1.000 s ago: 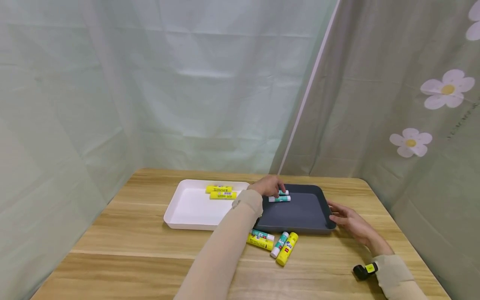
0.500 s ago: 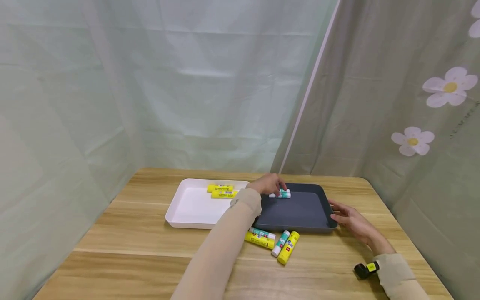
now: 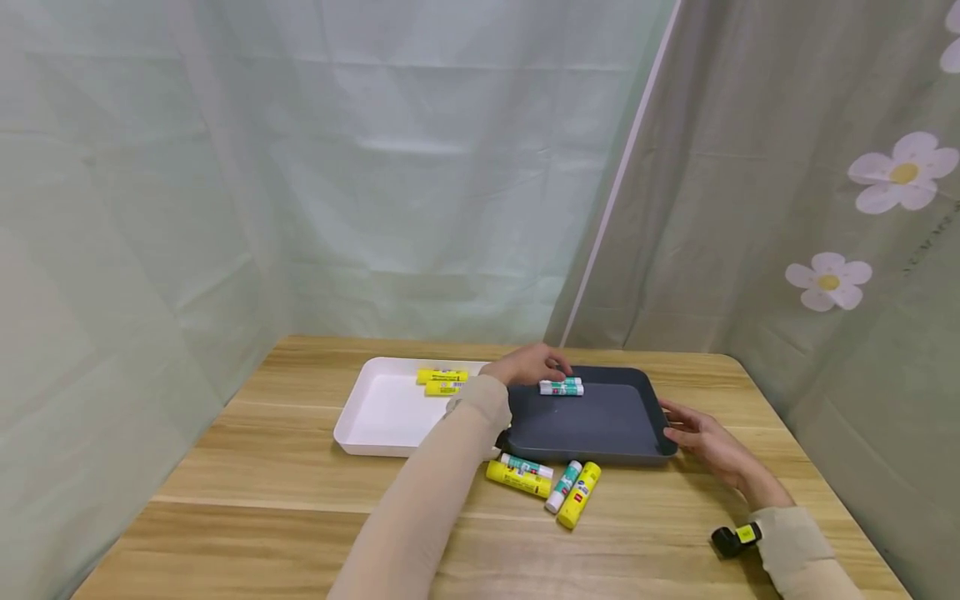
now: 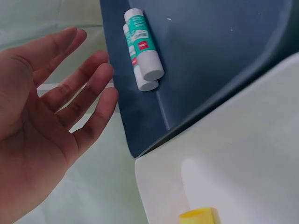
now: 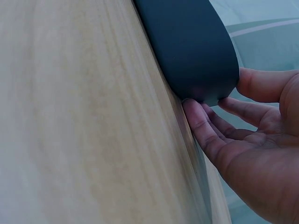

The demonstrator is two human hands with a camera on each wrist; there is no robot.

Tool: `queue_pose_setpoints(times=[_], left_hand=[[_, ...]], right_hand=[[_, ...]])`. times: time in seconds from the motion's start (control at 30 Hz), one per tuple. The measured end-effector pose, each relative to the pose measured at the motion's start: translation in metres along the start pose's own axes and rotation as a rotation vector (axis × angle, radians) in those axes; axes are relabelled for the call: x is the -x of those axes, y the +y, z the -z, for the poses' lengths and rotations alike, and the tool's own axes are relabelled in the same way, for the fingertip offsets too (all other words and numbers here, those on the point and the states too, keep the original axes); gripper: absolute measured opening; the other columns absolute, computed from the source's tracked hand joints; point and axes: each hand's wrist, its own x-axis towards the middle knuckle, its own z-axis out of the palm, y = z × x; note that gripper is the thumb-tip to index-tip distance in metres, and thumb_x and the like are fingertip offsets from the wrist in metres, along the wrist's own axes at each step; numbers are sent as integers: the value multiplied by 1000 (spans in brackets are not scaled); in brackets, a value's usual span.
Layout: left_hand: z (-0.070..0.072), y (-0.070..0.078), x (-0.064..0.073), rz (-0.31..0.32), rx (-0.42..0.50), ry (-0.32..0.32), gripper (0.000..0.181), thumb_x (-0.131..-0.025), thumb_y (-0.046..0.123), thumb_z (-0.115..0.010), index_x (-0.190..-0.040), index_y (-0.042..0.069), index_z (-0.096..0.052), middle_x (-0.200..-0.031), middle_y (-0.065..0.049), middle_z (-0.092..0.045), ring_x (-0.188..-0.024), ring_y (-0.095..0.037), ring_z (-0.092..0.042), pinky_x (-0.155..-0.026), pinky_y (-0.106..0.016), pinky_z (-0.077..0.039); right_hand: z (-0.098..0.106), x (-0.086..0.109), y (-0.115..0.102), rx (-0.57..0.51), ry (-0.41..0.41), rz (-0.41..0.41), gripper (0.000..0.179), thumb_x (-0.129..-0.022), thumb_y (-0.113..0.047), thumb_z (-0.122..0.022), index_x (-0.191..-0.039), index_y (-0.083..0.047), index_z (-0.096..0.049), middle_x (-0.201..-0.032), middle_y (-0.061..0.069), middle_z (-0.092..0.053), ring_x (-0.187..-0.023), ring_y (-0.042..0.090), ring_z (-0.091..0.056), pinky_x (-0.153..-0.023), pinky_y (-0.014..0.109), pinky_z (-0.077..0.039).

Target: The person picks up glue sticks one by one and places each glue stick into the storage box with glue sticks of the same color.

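Note:
My left hand (image 3: 525, 365) is over the back left of the dark grey tray (image 3: 592, 425), its fingers relaxed and holding nothing. Two white-and-teal glue sticks (image 3: 561, 389) lie side by side in that tray, just beyond its fingertips. In the left wrist view, a gap shows between the fingers and the glue sticks (image 4: 144, 46). At the tray's right side, my right hand (image 3: 708, 442) holds the edge. The right wrist view shows the thumb (image 5: 261, 85) at the tray's rim and the other fingers against its lower side.
Left of the dark tray stands a white tray (image 3: 375, 421) with two yellow glue sticks (image 3: 444, 388). In front, on the wooden table (image 3: 285, 517), lie two yellow glue sticks (image 3: 579, 497) and two white-and-teal ones (image 3: 564, 487). Curtains (image 3: 420, 208) hang behind.
My left hand has let go of the rear teal glue stick and drawn back to the left. The two teal sticks now lie closer together. The right hand stays at the tray's edge.

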Motion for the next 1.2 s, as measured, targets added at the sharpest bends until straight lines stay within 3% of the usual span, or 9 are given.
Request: queue_pose_setpoints(times=[0.23, 0.37, 0.6, 0.77, 0.93, 1.2], left_hand=[[7, 1, 9, -28, 3, -11, 30, -108, 16, -58, -135, 6, -68, -143, -10, -62, -128, -25, -60, -103, -38, -51], [12, 1, 15, -57, -20, -24, 31, -108, 14, -59, -136, 6, -67, -143, -15, -61, -133, -30, -57, -103, -39, -51], [17, 0, 23, -92, -10, -20, 29, -107, 14, -61, -134, 8, -69, -131, -13, -68, -118, -25, -65, -95, -35, -54], [15, -1, 32, -132, 20, -7, 27, -105, 10, -63, -131, 8, -70, -120, -13, -72, -109, -25, -69, -91, -33, -55], [7, -2, 48, -188, 6, 15, 25, -105, 11, -63, -128, 12, -72, -119, -9, -72, -105, -18, -69, -90, -29, -55], [-2, -1, 76, -203, 36, 43, 24, -105, 16, -65, -127, 16, -72, -121, -1, -71, -107, -12, -66, -92, -29, -54]], right_hand=[[-1, 0, -2, -6, -2, -4, 70, -107, -15, -57, -163, 4, -19, -155, 39, -30, -124, 17, -48, -91, 21, -47], [-1, 0, -1, -9, -3, -6, 70, -107, -14, -57, -163, 4, -19, -154, 39, -30, -124, 19, -49, -91, 22, -48], [1, -2, 0, -4, -8, -4, 71, -107, -16, -57, -164, 3, -19, -155, 39, -29, -128, 26, -47, -91, 21, -48], [2, -2, 2, -2, -8, -4, 72, -107, -16, -58, -163, 4, -19, -154, 39, -30, -124, 18, -49, -91, 22, -48], [1, -2, 3, -6, -14, -3, 72, -107, -16, -59, -163, 4, -19, -154, 39, -30, -124, 19, -49, -91, 22, -48], [4, -1, 2, 8, -5, 5, 71, -107, -16, -57, -164, 3, -19, -153, 38, -31, -122, 19, -49, -90, 24, -48]])
